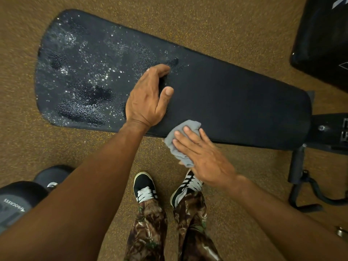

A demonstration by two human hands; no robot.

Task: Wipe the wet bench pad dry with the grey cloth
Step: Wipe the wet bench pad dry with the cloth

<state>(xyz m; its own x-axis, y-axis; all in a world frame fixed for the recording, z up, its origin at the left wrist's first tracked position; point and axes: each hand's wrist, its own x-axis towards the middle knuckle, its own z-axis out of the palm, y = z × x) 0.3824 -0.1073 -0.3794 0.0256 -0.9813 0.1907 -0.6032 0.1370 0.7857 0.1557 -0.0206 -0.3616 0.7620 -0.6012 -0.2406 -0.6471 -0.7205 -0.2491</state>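
So the pad (235,102) is a long black one, lying slantwise over the speckled brown floor (56,151), wide end to the left. That wide left end is covered in droplets (84,72) and wet patches, while the narrower right half looks matte and dry. The left hand (148,98) rests on the middle of the pad, right at the edge of the wet part, with fingers bent, tips down on the surface and thumb stuck out, holding nothing. The right hand (203,157) has the cloth (188,123) at the pad's near edge. Its fingers (188,136) lie flat and a bit spread on top, and the thumb looks tucked underneath, so the cloth is pinched. The cloth is bunched up, half on the pad and half hanging off the near edge. Below that you can see black-and-white shoes (144,185) and camo trousers (148,223). The bench frame (329,129) pokes out past the pad's right end, and there's some grey and black gear (17,200) at bottom left.
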